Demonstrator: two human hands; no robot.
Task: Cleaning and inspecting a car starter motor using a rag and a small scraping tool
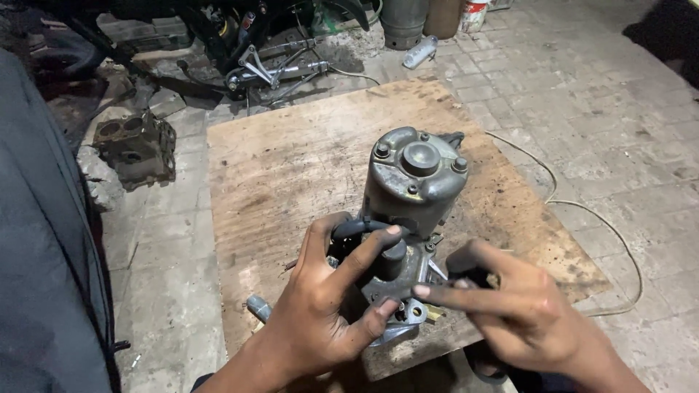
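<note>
A grey, grimy cylindrical motor unit (411, 182) with bolts on its end cap stands over a wooden board (291, 167). My left hand (328, 306) grips its lower bracket end, with my thumb and fingers wrapped around a black rubber part (360, 231) there. From the right, my right hand (510, 306) reaches in; it holds a small dark object (466, 266) against the unit's base, with the forefinger stretched towards the bracket. A small brass piece (433, 314) shows just below that finger.
The board lies on a paved brick floor. A metal engine casting (137, 148) lies to the left. Motorcycle parts (273, 62) and canisters (402, 22) stand at the back. A thin cable (582, 207) runs across the floor on the right. Grey cloth (36, 255) fills the left edge.
</note>
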